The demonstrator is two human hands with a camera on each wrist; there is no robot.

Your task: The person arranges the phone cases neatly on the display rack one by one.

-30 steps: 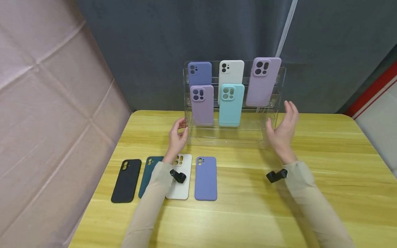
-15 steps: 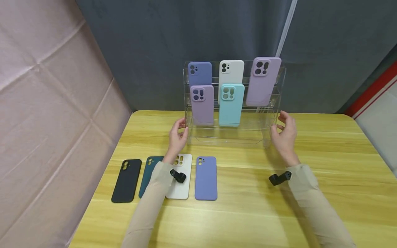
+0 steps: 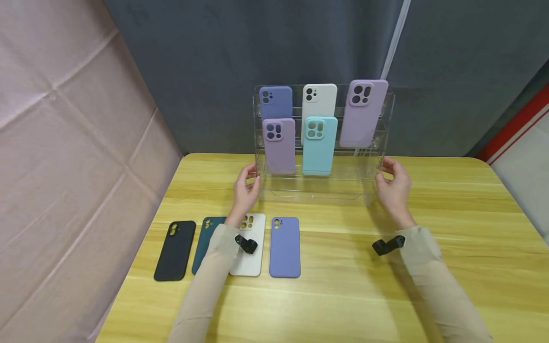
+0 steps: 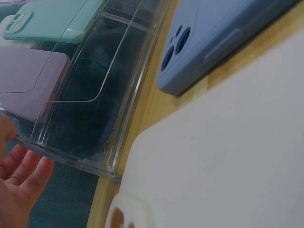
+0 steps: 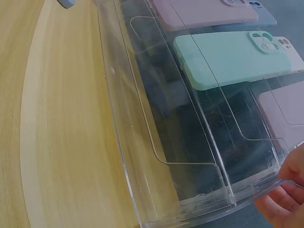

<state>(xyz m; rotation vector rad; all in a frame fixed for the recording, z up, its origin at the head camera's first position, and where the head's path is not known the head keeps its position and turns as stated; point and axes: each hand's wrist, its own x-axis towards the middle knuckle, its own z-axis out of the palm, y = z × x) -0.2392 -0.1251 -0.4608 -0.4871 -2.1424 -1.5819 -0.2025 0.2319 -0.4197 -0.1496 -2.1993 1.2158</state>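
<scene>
Right hand (image 3: 394, 189) lowered and curled, left hand (image 3: 246, 189) opposite, fingers (image 4: 37, 179) of both gripping clear, tiered plastic stand (image 5: 187, 183)

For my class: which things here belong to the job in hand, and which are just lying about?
In the job:
clear stand
left hand and right hand, at its sides
five phone cases on it

Lying aside, possibly wanted too:
black case, teal case, white case, blue case, flat on the table

Yellow wood-grained surface (image 3: 334, 305); at its twelve o'clock, a clear rack (image 3: 319, 186) and turquoise case (image 3: 319, 150); at nine, a black case (image 3: 175, 252) and teal case (image 3: 204, 243).
</scene>
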